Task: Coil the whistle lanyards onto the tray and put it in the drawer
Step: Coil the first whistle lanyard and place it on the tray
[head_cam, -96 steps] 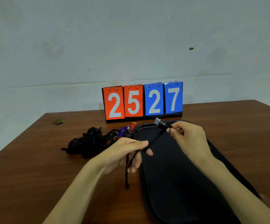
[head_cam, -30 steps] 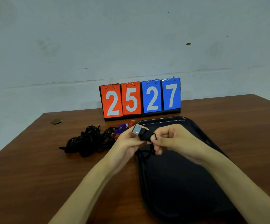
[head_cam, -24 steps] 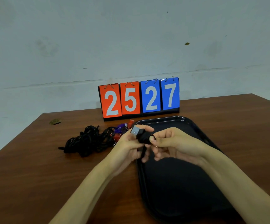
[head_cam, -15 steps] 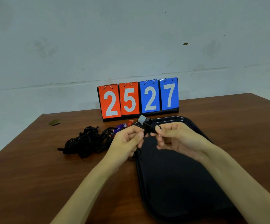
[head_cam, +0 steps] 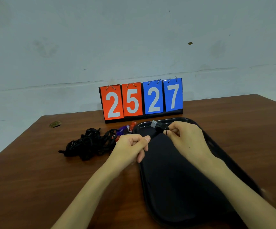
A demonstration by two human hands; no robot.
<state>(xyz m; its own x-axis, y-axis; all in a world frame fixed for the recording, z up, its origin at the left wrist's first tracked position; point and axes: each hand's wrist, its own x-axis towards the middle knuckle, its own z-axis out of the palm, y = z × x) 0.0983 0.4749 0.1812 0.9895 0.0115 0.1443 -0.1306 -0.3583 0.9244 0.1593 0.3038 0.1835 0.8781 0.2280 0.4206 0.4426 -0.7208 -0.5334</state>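
Since half a second ago the hands have been drawn apart: the left hand has been pulled back toward the left rim of the tray, while the coiled lanyard has been carried by the right hand out to the far end. Beneath both sets of fingers a brown wooden table is spread, and the black tray is laid lengthwise on it, directly under the right fingers and just right of the left fingertips. Well beyond all the fingertips a flip scoreboard is stood upright, with 25 shown on orange cards and 27 on blue. Close to the left of the left knuckles, a tangled pile of black lanyards is heaped on the table, outside the tray. The left fingers are curled inward with the thumb laid along the forefinger; whether a cord end is pinched there cannot be told against the dark tray. The right thumb and forefinger are clamped on the coiled lanyard, with a strand looped round the forefinger tip; whether the bundle touches the tray cannot be told. A grey whistle is seen jutting from the bundle, just past the right fingertips. Between the pile and those fingertips, a purple whistle and a red whistle are laid beside the tray's outer edge. Far left of the left fingers, a small greenish scrap is seen on the table.
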